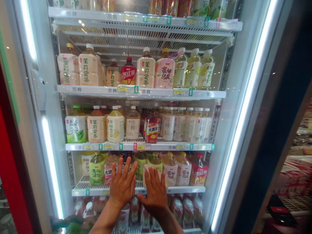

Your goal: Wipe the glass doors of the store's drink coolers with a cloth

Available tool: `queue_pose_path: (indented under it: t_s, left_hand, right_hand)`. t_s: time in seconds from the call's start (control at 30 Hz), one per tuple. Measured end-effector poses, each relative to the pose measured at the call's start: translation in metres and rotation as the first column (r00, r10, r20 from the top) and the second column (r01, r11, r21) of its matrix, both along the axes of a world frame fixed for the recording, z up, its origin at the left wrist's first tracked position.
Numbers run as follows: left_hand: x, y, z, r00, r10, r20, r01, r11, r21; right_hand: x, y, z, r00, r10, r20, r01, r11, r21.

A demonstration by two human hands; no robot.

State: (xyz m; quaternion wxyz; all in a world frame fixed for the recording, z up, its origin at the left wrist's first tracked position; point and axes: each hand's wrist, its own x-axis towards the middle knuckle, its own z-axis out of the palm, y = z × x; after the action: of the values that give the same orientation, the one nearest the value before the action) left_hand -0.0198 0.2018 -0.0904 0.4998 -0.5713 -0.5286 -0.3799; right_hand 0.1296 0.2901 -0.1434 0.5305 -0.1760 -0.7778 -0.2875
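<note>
A glass door (126, 42) with faint light reflections covers a lit drinks cooler. Low in the middle of the view, my left hand (123, 182) lies flat on the glass, its fingers spread and nothing in it. Beside it, on the right, my right hand (156, 191) presses a pale white cloth (145, 175) to the glass, fingers stretched over it and thumb pointing left. The cloth shows at the sides of the fingers; the rest is hidden under the hand. Behind the hands stand a green-labelled bottle (97, 170) and a pink-labelled bottle (170, 174).
White wire shelves (141, 92) hold several rows of tea bottles. A bright light strip (243, 117) runs down the right side, and another light strip (50, 162) down the left. Beyond the dark frame at right are shelves with red and white packages (280, 178).
</note>
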Motion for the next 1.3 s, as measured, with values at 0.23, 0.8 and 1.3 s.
queue_pose_path:
  t_s: [0.23,0.8,1.3]
  left_hand:
    - [0.001,-0.004,0.001,1.000,-0.027,0.007,0.027,1.000,-0.005]
    - [0.000,-0.003,-0.001,1.000,-0.008,0.009,0.008,1.000,-0.002]
    - [0.000,0.000,-0.001,1.000,-0.010,0.006,0.010,1.000,0.006]
  right_hand:
    - [0.009,-0.006,0.014,0.996,0.010,0.087,-0.008,1.000,-0.022]
    - [0.008,-0.004,-0.042,0.996,-0.012,0.093,0.009,1.000,0.029]
    - [-0.005,0.005,0.098,0.998,-0.022,-0.061,0.022,1.000,-0.001]
